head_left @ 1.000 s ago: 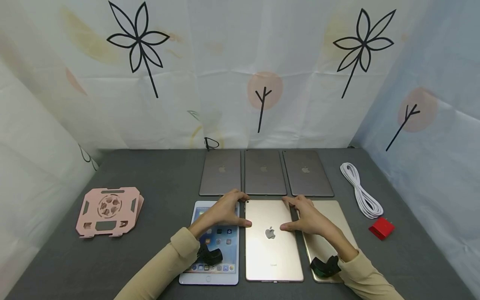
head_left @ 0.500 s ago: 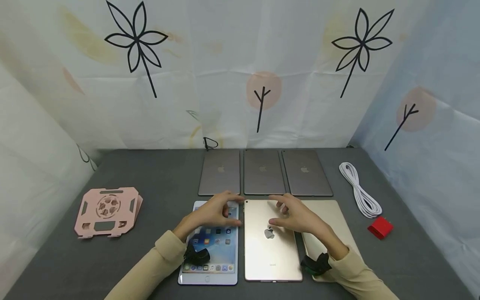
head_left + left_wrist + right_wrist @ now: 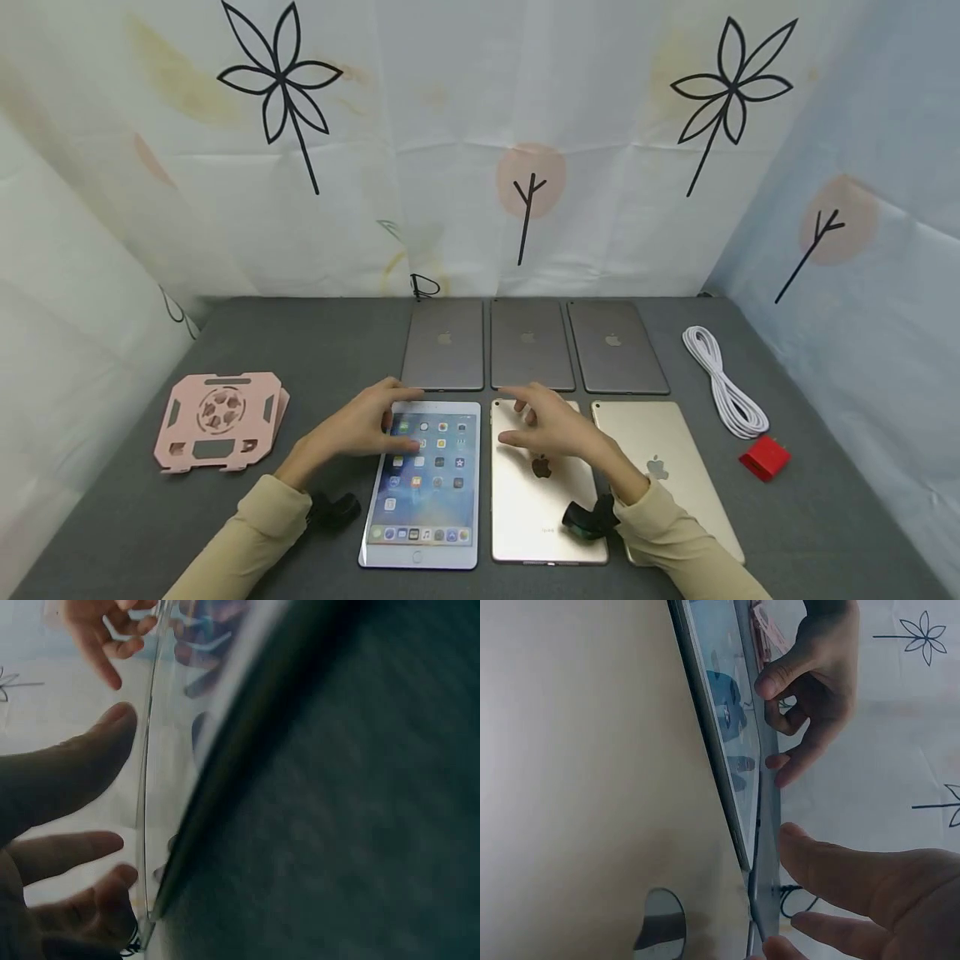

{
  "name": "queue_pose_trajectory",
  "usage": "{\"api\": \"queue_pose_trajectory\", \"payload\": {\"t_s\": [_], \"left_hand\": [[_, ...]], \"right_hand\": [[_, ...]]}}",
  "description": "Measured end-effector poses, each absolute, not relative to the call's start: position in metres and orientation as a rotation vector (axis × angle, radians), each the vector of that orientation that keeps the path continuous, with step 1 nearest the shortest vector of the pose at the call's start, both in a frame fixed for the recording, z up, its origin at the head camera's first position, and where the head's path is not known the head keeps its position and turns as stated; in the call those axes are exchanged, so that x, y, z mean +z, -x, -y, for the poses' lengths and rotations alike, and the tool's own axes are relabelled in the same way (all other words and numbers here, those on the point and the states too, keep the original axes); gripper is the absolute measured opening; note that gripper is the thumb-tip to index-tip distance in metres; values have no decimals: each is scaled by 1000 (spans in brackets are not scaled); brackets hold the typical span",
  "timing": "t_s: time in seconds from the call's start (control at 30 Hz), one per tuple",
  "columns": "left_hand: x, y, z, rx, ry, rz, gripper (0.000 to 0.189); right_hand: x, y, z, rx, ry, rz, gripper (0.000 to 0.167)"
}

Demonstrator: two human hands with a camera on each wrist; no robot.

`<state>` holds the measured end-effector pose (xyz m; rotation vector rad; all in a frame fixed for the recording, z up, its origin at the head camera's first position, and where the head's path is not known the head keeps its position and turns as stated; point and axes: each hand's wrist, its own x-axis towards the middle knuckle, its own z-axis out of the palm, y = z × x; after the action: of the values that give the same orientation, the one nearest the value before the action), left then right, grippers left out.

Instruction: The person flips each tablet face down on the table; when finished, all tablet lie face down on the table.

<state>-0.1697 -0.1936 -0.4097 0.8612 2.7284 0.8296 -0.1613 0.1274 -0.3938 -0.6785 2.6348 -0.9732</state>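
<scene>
In the head view my left hand (image 3: 363,421) is over the upper left edge of a white tablet (image 3: 431,483) lying screen up and lit. Its thumb and fingers are spread apart, holding nothing. My right hand (image 3: 555,429) hovers above a gold tablet (image 3: 551,529) lying back up in the middle, fingers loosely bent around nothing. To the right of it a second gold tablet (image 3: 671,442) also lies back up. The left wrist view shows my left thumb (image 3: 97,754) close to the white tablet's glass (image 3: 161,780); whether it touches I cannot tell.
Three dark grey tablets, left (image 3: 442,350), middle (image 3: 528,354) and right (image 3: 615,350), line the table's back edge. A pink stand (image 3: 217,421) sits at the left. A coiled white cable (image 3: 723,383) and a red charger block (image 3: 765,458) are at the right.
My hands have let go of the middle gold tablet's upper edges and shifted left. The left hand is now at the white tablet, the right over the middle gold one.
</scene>
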Motion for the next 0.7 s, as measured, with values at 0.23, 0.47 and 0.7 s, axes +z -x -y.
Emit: {"api": "queue_pose_trajectory", "payload": {"t_s": [0.23,0.47,0.7], "left_hand": [[-411,167,213,809,-792,-2723,87],[-412,165,217,838,-749,-2716,86],[-417,164,216,868,-676,-2743,83]], "right_hand": [[-403,165,-102,-855,626,-2667,74],[-406,167,-92,-832,604,-2661,71],[-409,166,-91,-880,576,-2626,73]]}}
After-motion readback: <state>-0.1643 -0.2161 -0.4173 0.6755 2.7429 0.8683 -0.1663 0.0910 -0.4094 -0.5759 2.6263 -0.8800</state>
